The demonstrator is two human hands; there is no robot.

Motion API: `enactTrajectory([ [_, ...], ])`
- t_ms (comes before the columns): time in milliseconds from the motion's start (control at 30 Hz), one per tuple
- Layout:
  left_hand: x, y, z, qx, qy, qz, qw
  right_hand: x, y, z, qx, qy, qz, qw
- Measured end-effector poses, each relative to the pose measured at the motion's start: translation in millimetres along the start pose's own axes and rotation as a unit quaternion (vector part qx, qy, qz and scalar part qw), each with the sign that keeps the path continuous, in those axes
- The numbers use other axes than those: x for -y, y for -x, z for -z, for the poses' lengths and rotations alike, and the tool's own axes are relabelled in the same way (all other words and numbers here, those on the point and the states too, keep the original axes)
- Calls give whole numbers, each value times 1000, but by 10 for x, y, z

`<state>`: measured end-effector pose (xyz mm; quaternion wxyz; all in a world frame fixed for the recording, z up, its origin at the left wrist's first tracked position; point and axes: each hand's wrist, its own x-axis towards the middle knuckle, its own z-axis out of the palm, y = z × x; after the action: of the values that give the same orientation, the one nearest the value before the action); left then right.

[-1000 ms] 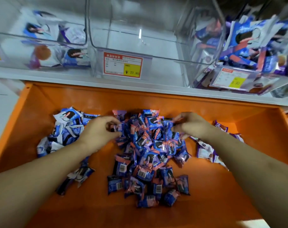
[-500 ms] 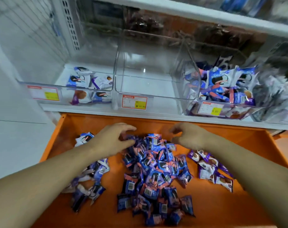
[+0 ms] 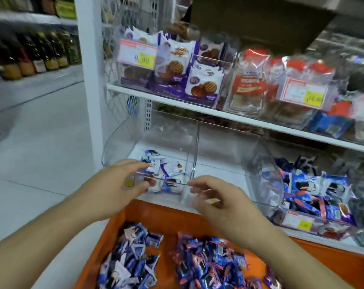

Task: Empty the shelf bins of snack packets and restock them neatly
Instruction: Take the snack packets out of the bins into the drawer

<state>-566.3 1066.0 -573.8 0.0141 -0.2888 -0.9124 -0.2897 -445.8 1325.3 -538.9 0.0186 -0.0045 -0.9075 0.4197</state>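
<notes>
On the lower shelf (image 3: 218,170), your left hand (image 3: 114,184) and right hand (image 3: 216,201) hovered at the front lip of a clear plastic bin (image 3: 156,142), fingers spread and loosely bent, neither holding anything. Blur hid whether the fingertips touched the lip.

Left bin: curved transparent walls, a handful of white and purple snack packets (image 3: 166,170) lying loose on its floor. Middle bin (image 3: 225,155): same clear plastic, no packets visible inside. Right bin (image 3: 314,192): heaped with glossy blue packets, a white and yellow price tag (image 3: 297,222) on its front, figures unreadable.

Orange tray (image 3: 156,217) below your hands: smooth, hard-walled, carrying two piles of crinkled foil packets, blue and white (image 3: 129,261) to the left, blue and pink (image 3: 212,265) to the right.

Upper shelf (image 3: 177,101): purple and white biscuit packs (image 3: 204,84) printed with round waffle-patterned biscuits, standing upright; a price tag (image 3: 137,53) reading ".90", the leading digit blurred. Beside them, clear bags with red labels (image 3: 249,80), lettering illegible.

Far left: dark bottles (image 3: 37,57) in rows, blurred.
</notes>
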Motion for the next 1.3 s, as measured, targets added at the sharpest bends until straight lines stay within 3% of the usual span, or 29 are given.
enactTrajectory([
  [167,424,-133,145,13,-14,62,998,397,-1018,-257,-20,62,48,997],
  [267,480,-190,100,33,-1,64,997,407,-1683,-522,48,167,29,984],
  [433,540,-231,101,55,4,59,997,-151,-2482,-1042,162,294,-48,941],
  [567,596,-211,94,66,-4,51,996,-346,-2636,-1173,112,321,-34,940],
  [867,466,-197,133,12,57,81,995,-62,-2387,-912,18,204,17,979],
  [1100,285,-211,190,-97,129,123,979,573,-1766,-461,-19,-70,56,996],
  [1200,135,-209,200,-61,277,151,947,675,-1345,-336,8,-180,70,981],
  [1300,-107,-156,196,56,485,163,857,653,-960,-251,27,-254,73,964],
])
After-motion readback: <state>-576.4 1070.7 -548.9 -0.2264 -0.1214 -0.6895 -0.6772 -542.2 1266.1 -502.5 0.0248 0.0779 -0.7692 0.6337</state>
